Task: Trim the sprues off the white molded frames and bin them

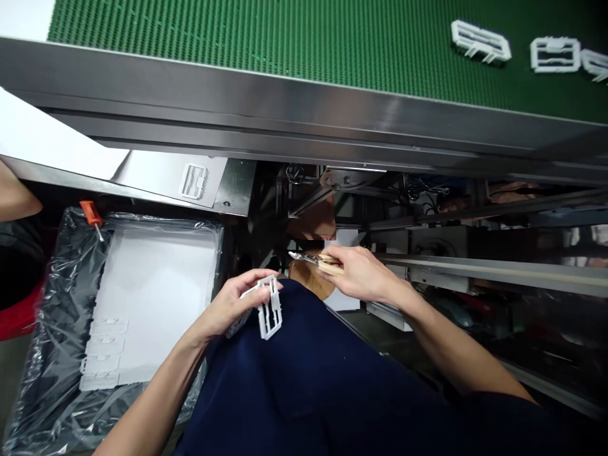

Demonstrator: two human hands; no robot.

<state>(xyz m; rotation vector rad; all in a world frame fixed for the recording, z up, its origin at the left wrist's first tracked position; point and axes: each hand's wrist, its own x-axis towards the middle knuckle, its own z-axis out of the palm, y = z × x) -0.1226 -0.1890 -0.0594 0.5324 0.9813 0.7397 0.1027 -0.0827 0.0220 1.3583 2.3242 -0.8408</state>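
Observation:
My left hand point(237, 303) grips a white plastic frame point(270, 316) between thumb and fingers, above my dark blue clothing. Another white piece shows partly beneath that hand. To the right, my right hand point(351, 272) is closed around the pale handles of a pair of pliers point(311, 257), whose metal tip points left toward the held frame without touching it. One more white frame point(194, 181) lies on a white sheet at the left. Several similar pieces point(481, 42) rest on the green conveyor belt point(285, 38) at the top right.
A metal rail point(228, 104) edges the belt. At the lower left, a plastic-lined box point(52, 354) holds a white sheet and several flat white pieces; an orange-handled tool point(89, 213) lies on its rim. Another person's arm point(16, 196) shows at far left.

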